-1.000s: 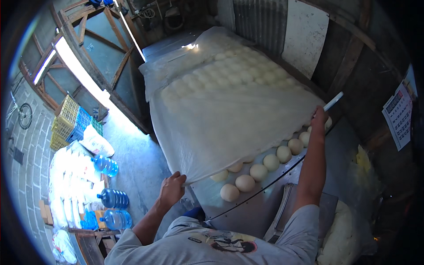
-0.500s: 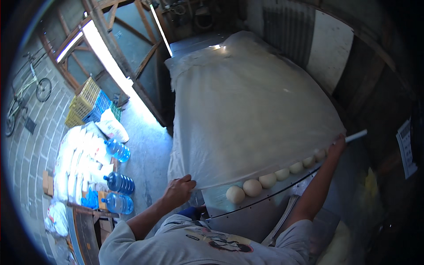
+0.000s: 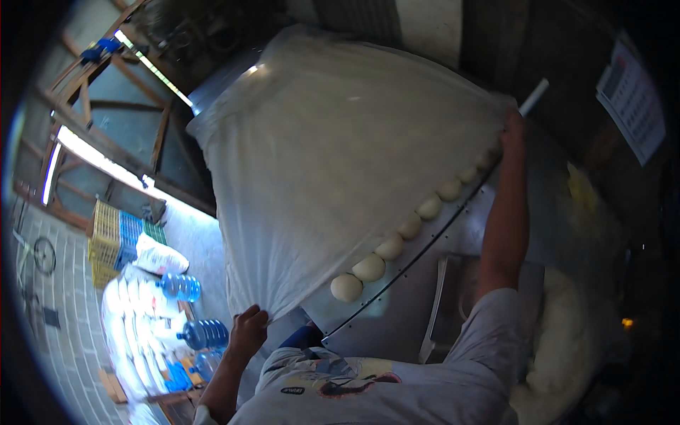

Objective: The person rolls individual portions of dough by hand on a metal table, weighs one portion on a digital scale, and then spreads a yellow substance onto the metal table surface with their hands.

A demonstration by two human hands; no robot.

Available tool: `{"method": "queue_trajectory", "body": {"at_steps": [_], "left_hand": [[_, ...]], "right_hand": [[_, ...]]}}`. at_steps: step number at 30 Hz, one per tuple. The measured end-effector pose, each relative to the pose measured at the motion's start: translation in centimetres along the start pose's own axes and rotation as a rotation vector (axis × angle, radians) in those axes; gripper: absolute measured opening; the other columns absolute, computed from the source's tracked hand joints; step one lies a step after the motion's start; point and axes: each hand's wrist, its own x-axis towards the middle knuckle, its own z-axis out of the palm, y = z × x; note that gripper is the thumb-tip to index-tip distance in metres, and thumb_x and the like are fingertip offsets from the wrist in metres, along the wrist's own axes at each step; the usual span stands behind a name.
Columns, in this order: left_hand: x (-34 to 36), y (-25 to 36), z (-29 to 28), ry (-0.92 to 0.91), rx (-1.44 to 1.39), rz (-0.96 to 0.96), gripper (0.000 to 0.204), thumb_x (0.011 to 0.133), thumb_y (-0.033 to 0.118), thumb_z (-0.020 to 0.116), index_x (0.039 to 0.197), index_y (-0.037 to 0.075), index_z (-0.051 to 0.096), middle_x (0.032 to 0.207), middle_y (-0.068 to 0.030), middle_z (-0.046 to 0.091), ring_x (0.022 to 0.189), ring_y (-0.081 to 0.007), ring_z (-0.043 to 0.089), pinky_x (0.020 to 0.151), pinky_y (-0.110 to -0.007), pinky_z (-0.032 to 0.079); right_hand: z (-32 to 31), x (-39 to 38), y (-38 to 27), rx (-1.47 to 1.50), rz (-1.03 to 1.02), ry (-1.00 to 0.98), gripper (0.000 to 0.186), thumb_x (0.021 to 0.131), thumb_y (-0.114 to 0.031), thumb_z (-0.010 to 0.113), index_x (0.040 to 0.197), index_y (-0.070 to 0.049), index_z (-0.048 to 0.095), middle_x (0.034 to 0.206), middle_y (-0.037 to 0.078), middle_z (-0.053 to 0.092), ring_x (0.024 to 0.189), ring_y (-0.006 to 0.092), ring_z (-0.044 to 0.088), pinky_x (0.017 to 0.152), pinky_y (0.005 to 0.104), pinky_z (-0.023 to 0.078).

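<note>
A large translucent plastic sheet (image 3: pixel 340 156) is spread over the metal table. My left hand (image 3: pixel 248 331) pinches its near left corner, pulling the plastic into folds. Far out to the right, my right hand (image 3: pixel 513 129) is closed at the sheet's other corner, where a white rod (image 3: pixel 535 97) sticks out past the fingers. Whether the sheet is wrapped on the rod cannot be seen. Along the table's near edge runs a row of several round, pale dough balls (image 3: pixel 368 268), uncovered in front of the sheet's edge. What lies under the sheet is only faintly visible.
The metal table front (image 3: pixel 397 301) has a dark riveted seam. A big pale dough-like mass (image 3: pixel 563 333) lies at the lower right. On the left are blue water jugs (image 3: pixel 205 333), stacked white sacks (image 3: pixel 134 319) and plastic crates (image 3: pixel 106 234). Papers (image 3: pixel 630 99) hang at right.
The view has turned to the right. My left hand has drawn its corner nearer my body, and the right arm stretches farther away. More of the dough ball row shows.
</note>
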Motion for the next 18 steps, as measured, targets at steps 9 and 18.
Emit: {"method": "queue_trajectory", "body": {"at_steps": [9,18], "left_hand": [[-1.7,0.0,3.4,-0.319,-0.116,0.115,0.013,0.070,0.000,0.059,0.082,0.005,0.059,0.080,-0.0132,0.058,0.074,-0.0372,0.063,0.063,-0.047,0.051],[-0.4,-3.8,15.2,-0.597,-0.077,0.143,0.007,0.082,0.012,0.058,0.085,0.007,0.061,0.089,-0.0167,0.062,0.083,-0.0395,0.063,0.073,-0.050,0.051]], "right_hand": [[-8.7,-4.6,-1.8,-0.009,0.029,0.102,0.044,0.083,-0.022,0.070,0.115,0.007,0.059,0.090,0.007,0.061,0.076,0.0178,0.057,0.068,0.0342,0.048],[-14.3,-3.7,8.9,-0.944,-0.267,0.311,0.052,0.074,-0.033,0.074,0.107,0.005,0.062,0.106,0.027,0.065,0.100,0.0412,0.064,0.086,0.0467,0.050]]}}
